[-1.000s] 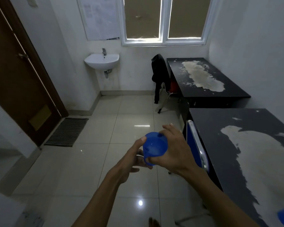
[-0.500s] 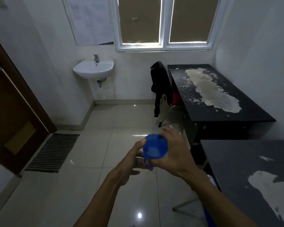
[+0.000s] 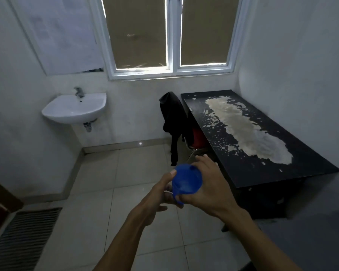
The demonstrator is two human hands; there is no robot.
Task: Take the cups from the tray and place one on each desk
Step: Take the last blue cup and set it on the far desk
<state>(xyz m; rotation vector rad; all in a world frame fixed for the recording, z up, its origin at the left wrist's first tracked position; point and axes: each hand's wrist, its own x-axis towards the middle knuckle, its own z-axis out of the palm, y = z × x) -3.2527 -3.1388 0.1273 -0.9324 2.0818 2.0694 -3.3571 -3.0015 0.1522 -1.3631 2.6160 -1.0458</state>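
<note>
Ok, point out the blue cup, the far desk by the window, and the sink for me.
blue cup [image 3: 186, 183]: head view, on its open inside wall.
far desk [image 3: 213, 141]: head view, on a bare dark patch of its top.
sink [image 3: 74, 112]: head view, on the front of the white basin.

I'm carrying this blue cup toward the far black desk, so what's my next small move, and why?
Probably carry the blue cup, gripped by both the left hand and right hand, rightward over the black desk and set it on bare dark surface, since no cup shows there.
</note>
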